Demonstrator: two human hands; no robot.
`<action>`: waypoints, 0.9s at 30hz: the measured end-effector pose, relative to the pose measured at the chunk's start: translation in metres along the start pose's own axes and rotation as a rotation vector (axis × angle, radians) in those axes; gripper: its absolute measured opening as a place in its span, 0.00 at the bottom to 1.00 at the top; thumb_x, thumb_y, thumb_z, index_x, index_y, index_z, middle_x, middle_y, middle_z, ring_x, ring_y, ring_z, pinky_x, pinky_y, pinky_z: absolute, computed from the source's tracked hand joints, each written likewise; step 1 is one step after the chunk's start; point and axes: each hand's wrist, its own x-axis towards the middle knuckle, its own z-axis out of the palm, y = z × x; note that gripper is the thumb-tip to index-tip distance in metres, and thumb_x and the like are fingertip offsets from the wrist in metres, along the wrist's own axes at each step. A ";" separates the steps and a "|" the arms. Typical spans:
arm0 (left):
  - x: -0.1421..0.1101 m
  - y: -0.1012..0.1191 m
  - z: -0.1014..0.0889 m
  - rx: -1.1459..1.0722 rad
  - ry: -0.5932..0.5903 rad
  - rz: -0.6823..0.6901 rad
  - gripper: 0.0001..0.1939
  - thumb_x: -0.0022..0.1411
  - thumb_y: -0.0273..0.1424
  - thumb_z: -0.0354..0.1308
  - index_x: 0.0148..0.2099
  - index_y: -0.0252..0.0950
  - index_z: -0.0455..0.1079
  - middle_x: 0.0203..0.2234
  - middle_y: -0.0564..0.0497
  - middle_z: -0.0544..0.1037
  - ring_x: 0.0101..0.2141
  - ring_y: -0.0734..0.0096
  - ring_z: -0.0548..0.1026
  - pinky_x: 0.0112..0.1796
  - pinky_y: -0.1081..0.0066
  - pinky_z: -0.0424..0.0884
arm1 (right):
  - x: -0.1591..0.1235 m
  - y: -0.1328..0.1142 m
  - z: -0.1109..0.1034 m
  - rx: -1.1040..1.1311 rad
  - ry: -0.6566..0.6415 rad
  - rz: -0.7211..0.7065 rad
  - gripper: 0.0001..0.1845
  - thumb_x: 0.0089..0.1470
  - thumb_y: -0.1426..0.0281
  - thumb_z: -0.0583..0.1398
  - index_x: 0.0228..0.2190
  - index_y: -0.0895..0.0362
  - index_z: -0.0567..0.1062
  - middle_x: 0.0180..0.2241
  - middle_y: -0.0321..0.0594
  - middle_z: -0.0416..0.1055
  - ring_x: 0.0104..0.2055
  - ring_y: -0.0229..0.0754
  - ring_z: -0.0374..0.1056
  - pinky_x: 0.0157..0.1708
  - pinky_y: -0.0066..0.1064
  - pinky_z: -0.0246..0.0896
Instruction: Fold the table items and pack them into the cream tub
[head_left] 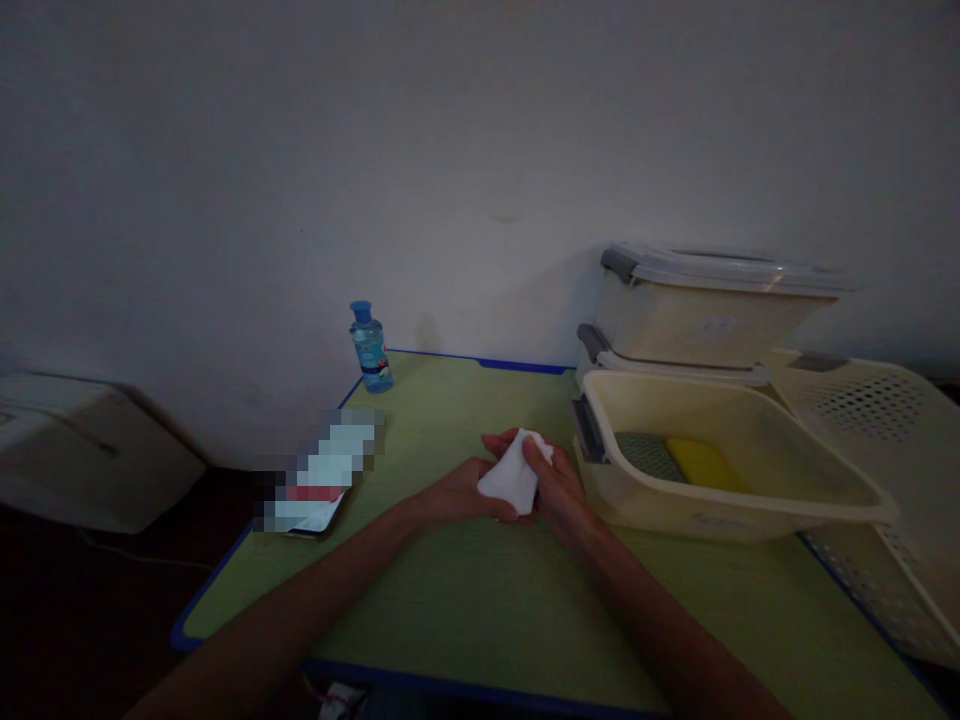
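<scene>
Above the middle of the green table [450,600], a small white folded cloth or tissue [511,480] is held between both hands; which of the two materials it is I cannot tell. My left hand [469,488] grips it from the left and below, fingers partly hidden behind it. Pressing on its upper right side is the thumb of my right hand [556,488], whose other fingers are mostly out of sight. Just right of my right hand stands an open cream plastic bin [690,520] with a grey latch. A grey-green textured piece [646,455] and a yellow piece [705,463] lie inside it.
A blue bottle [371,350] stands at the table's back left corner. A phone [322,480], partly blurred out, lies along the left edge. Lidded boxes [697,310] are stacked behind the bin. A perforated white basket [892,440] is at the right, and a wall rises behind.
</scene>
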 end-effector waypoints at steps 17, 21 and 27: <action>-0.004 0.001 -0.004 0.273 -0.046 0.090 0.14 0.40 0.30 0.66 0.32 0.29 0.74 0.26 0.51 0.77 0.28 0.69 0.73 0.31 0.72 0.67 | 0.003 -0.002 0.001 0.388 0.009 0.152 0.14 0.43 0.59 0.64 0.27 0.57 0.72 0.33 0.43 0.77 0.43 0.44 0.71 0.49 0.39 0.61; 0.000 -0.005 -0.006 0.167 -0.046 0.028 0.19 0.37 0.31 0.68 0.34 0.29 0.73 0.27 0.49 0.78 0.29 0.68 0.74 0.33 0.71 0.68 | 0.005 0.006 0.001 0.342 0.034 0.101 0.17 0.40 0.57 0.65 0.28 0.57 0.73 0.34 0.43 0.77 0.43 0.44 0.71 0.49 0.38 0.61; 0.005 -0.010 -0.006 0.017 -0.049 0.012 0.21 0.38 0.32 0.68 0.38 0.30 0.73 0.30 0.47 0.78 0.33 0.66 0.75 0.37 0.68 0.69 | 0.008 0.011 -0.002 0.296 0.098 0.055 0.18 0.40 0.55 0.65 0.28 0.56 0.73 0.35 0.43 0.77 0.43 0.46 0.71 0.46 0.39 0.63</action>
